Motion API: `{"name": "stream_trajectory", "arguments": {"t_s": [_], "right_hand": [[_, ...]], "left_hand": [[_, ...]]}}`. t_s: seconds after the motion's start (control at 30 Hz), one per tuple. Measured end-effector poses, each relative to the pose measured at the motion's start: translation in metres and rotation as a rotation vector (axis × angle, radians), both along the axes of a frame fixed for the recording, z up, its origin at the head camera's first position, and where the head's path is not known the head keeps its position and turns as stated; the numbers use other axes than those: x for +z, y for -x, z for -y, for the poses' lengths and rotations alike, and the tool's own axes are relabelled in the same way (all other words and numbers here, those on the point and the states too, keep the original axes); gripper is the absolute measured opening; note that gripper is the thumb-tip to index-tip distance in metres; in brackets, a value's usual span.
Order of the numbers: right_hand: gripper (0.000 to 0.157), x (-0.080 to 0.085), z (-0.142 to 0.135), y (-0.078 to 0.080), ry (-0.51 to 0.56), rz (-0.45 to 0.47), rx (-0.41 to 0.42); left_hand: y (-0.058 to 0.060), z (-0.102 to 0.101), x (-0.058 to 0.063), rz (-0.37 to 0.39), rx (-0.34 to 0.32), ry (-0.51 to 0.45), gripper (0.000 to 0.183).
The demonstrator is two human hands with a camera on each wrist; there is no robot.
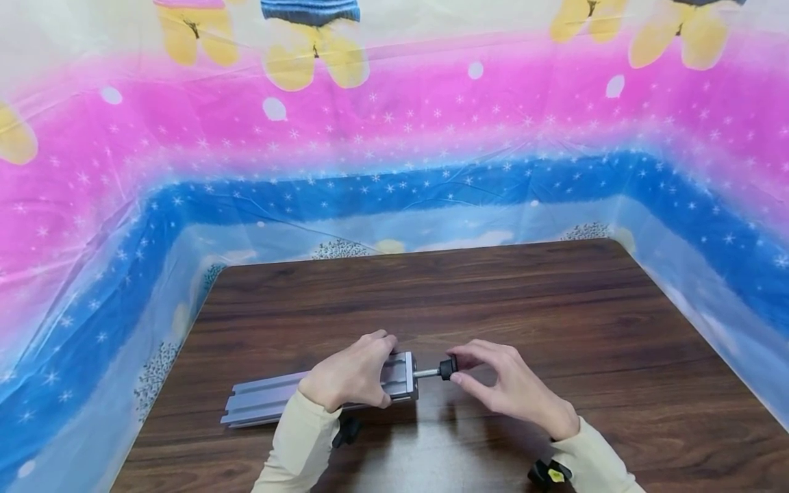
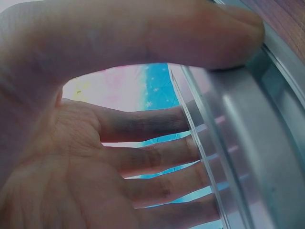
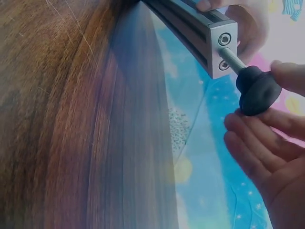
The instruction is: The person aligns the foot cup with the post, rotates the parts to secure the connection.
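Observation:
A silver aluminium profile (image 1: 265, 397) lies lengthwise above the table in the head view, with an end plate (image 3: 223, 52) held by two screws on its right end. From that plate a threaded rod (image 1: 427, 373) sticks out, tipped with a black knob (image 3: 259, 93). My left hand (image 1: 354, 373) grips the profile from above near the plate, thumb on the near side and fingers over the far side. Thumb and fingers of my right hand (image 1: 508, 383) pinch the knob. Part of the profile is hidden under the left hand.
The dark wood table (image 1: 524, 301) has a back edge and two sides in view. A pink and blue patterned cloth (image 1: 431, 116) hangs around it. Black camera mounts (image 1: 348, 431) sit at both wrists, against pale sleeves (image 1: 298, 445).

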State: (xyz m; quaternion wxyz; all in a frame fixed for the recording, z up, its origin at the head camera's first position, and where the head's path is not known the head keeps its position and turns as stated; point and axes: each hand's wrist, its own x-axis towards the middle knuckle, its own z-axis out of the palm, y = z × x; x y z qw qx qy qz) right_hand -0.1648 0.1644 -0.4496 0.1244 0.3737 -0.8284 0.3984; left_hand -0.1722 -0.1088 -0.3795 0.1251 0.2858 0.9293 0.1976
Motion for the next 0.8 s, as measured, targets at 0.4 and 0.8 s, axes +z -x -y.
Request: {"name": "stream_trajectory", "arguments": {"t_s": [0.4, 0.8], "right_hand": [[0.016, 0.005, 0.003, 0.001, -0.062, 0.128, -0.135], [0.053, 0.002, -0.003, -0.003, 0.001, -0.016, 0.023]], "left_hand": [[0.001, -0.001, 0.000, -0.006, -0.006, -0.001, 0.050], [0.000, -0.001, 0.000, 0.006, -0.005, 0.003, 0.050]]}}
